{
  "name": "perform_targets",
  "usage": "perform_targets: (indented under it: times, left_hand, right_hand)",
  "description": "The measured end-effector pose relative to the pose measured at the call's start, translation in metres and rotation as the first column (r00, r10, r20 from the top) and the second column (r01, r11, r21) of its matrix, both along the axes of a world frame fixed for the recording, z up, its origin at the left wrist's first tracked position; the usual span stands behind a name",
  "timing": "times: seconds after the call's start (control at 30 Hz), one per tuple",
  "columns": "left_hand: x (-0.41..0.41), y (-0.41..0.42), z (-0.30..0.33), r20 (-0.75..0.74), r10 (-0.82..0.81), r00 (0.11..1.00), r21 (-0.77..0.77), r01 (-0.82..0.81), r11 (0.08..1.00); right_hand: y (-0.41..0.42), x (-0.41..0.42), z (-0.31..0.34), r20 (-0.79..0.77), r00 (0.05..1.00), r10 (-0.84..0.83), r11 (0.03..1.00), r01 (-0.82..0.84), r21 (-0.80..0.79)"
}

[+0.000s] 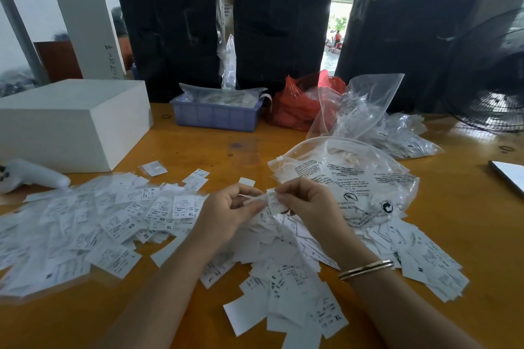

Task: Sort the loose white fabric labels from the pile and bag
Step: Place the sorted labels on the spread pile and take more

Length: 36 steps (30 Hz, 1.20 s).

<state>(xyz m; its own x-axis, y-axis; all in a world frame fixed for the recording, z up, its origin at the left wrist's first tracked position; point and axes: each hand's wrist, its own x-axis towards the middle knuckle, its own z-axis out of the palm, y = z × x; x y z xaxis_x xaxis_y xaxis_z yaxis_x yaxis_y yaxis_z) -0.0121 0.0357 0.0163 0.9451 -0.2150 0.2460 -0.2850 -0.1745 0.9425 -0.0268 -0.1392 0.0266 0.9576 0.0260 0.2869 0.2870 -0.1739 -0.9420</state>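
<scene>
Both hands meet over the middle of the orange wooden surface (453,235), working one white fabric label (273,202) between them. The left hand (226,212) has its fingers (249,193) curled in, pinching the label's left end; the right hand (309,204) pinches the right end with thumb and forefinger, other fingers loosely bent. It looks held up like that to read the size print or peel it from a stuck neighbour, hard to say which. The label pile (283,263) lies directly under the hands and runs toward the near edge. A second spread of labels (99,224), some showing XS, XL and L, covers the left side, probably already looked through or grouped, though I can't confirm any order. The open clear printed bag (354,178) lies just beyond the right hand with its mouth toward the pile, handy for pulling more out. Further back on the right, more clear bags of labels (397,133); toward the far edge, a blue plastic bin (215,117) and a red plastic bag (295,108). A white box (71,122) is at the far left, with a white controller (31,174) in front of it. A fan (493,93) stands at the far right corner. A bangle (365,269) is on the right wrist.
</scene>
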Motion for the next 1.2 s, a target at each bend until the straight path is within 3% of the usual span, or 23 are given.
perform_targets:
  times: [0.1,0.23,0.33,0.5,0.63,0.7,0.8,0.9,0.97,1.03,1.07,1.13,1.2]
  left_hand:
    - [-0.002,0.0,0.001,-0.029,-0.013,0.999,0.013,0.014,1.0]
    - [0.002,0.003,0.001,-0.065,-0.018,0.998,0.041,0.021,0.999]
    - [0.002,0.001,0.002,-0.066,-0.018,0.998,0.038,0.021,0.999]
    - [0.002,0.002,0.0,-0.024,0.083,0.996,-0.002,-0.083,0.997]
    - [0.001,0.002,0.001,-0.014,0.048,0.999,0.024,-0.048,0.999]
    - [0.001,0.002,0.003,-0.017,0.035,0.999,0.028,-0.035,0.999]
    - [0.004,0.009,0.003,0.071,0.183,0.981,0.075,-0.188,0.979]
    - [0.009,0.018,0.001,0.354,0.374,0.857,0.236,-0.469,0.851]
    - [0.012,0.025,0.0,0.441,0.42,0.793,0.317,-0.575,0.754]
    - [0.015,0.032,0.0,0.469,0.464,0.751,0.382,-0.647,0.66]
    - [0.016,0.035,0.0,0.478,0.488,0.73,0.405,-0.676,0.615]
    - [0.018,0.042,-0.003,0.506,0.517,0.69,0.447,-0.723,0.527]
    - [0.02,0.046,-0.006,0.53,0.531,0.661,0.505,-0.75,0.428]
  right_hand:
    - [0.004,-0.001,-0.001,0.034,0.999,-0.002,0.998,0.004,-0.057]
    - [0.002,-0.001,0.0,0.042,0.998,-0.04,0.998,0.038,0.045]
    - [0.006,-0.002,-0.003,0.032,0.997,-0.066,0.998,0.066,0.0]
    - [0.016,-0.004,-0.007,0.027,0.994,-0.105,0.993,0.106,-0.051]
    - [0.022,-0.008,-0.007,0.002,1.0,-0.023,0.988,0.023,-0.153]
    - [0.022,-0.008,-0.007,-0.026,0.999,0.044,0.992,-0.047,-0.118]
    - [0.013,-0.003,0.001,-0.018,0.999,-0.027,0.999,0.027,-0.023]
    - [-0.008,0.014,0.014,0.214,0.933,-0.288,0.955,0.297,-0.012]
    - [-0.025,0.029,0.019,0.412,0.812,-0.414,0.87,0.486,-0.081]
    - [-0.049,0.048,0.02,0.429,0.773,-0.468,0.773,0.593,-0.225]
    - [-0.063,0.057,0.019,0.342,0.804,-0.487,0.718,0.591,-0.367]
    - [-0.087,0.074,0.011,0.056,0.858,-0.511,0.558,0.381,-0.737]
    - [-0.094,0.078,0.008,-0.093,0.835,-0.542,0.427,0.179,-0.886]
